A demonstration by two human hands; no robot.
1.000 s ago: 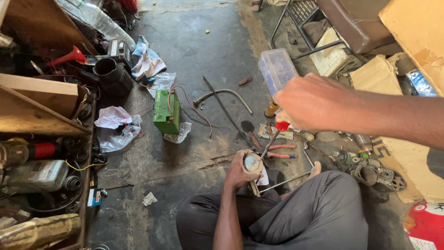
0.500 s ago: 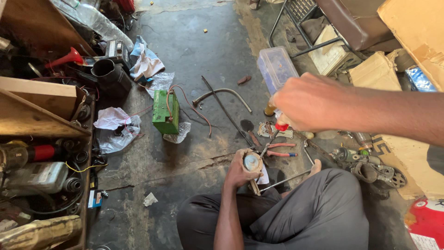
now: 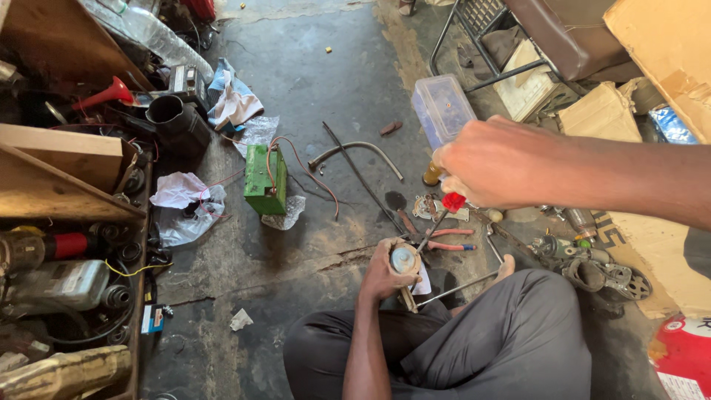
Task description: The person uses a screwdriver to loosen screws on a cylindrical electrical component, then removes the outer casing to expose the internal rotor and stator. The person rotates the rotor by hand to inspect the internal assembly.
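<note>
The left hand (image 3: 385, 272) is clamped on a small round metal part (image 3: 404, 258) held above the floor (image 3: 311, 81), by the knee. The right hand (image 3: 489, 163) is closed on a red-handled screwdriver (image 3: 442, 215), tip at the part. Judged: work under way, unfinished

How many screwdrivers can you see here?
1: the red-handled screwdriver in the right hand, tip on the round metal part in the left hand. Clutter may hide others.

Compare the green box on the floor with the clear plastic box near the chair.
The green box is opaque, with red wires trailing from it; the clear plastic box is see-through, with small bits inside. The green box lies left of the hands; the clear one sits farther up. Both rest on the concrete floor.
</note>
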